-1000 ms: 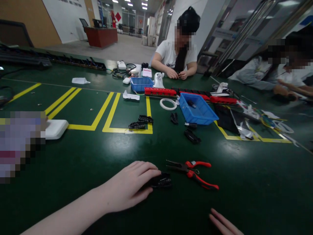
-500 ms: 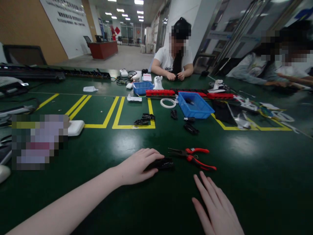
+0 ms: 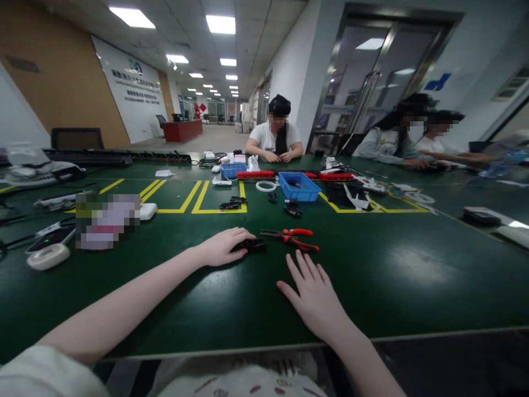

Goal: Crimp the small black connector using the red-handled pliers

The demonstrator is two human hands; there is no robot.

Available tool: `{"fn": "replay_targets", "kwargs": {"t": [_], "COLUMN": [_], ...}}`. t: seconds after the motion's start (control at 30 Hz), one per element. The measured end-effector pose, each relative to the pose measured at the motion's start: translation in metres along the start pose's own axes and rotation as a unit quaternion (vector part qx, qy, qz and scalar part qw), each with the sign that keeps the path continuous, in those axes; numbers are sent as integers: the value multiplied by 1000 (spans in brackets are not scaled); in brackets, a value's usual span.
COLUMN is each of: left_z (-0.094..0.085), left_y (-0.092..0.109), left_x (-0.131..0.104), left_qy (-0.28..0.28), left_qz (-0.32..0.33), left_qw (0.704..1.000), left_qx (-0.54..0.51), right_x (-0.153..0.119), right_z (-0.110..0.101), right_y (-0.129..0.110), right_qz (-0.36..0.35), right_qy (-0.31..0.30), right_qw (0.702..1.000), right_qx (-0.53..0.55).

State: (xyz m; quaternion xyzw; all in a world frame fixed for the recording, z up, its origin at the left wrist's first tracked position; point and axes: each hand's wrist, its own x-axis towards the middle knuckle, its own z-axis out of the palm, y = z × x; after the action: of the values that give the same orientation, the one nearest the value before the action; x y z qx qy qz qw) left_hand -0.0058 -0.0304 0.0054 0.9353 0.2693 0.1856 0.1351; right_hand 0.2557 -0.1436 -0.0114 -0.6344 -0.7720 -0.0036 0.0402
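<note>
My left hand rests on the green table, its fingers curved over one end of a black part that lies flat; the thumb is on the near side. Just right of that part lie pliers with red handles, jaws pointing left. Nearer to me, my right hand lies with fingers spread below the handles, holding nothing. Farther off, several black parts sit within yellow tape lines, and another black part lies in front of a blue bin.
A white tape roll and red strips are near the bin. A white case and a round white object lie at left. One person sits opposite; others sit at far right.
The camera view has tilted up and drawn back, showing the near table edge and more of the room. Both hands look much the same, the right one still spread, now close to the pliers' handles.
</note>
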Motion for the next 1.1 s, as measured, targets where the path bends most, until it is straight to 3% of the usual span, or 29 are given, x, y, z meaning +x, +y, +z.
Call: {"fn": "replay_targets", "kwargs": {"t": [0.53, 0.87, 1.0, 1.1], "left_z": [6, 2, 4, -4], "left_y": [-3, 3, 1, 7], "left_x": [3, 4, 4, 3], "left_qy": [2, -3, 40, 139], "left_qz": [-5, -19, 14, 95], "left_qw": [1000, 1000, 999, 984], "left_qx": [-5, 6, 33, 50], "right_x": [3, 7, 8, 9], "right_z": [-15, -13, -10, -6], "right_y": [-1, 4, 6, 8], "right_qz": [28, 24, 21, 19], "right_qy": [-71, -62, -61, -46], "right_qw": [997, 996, 996, 998], "right_qx": [26, 55, 53, 48]}}
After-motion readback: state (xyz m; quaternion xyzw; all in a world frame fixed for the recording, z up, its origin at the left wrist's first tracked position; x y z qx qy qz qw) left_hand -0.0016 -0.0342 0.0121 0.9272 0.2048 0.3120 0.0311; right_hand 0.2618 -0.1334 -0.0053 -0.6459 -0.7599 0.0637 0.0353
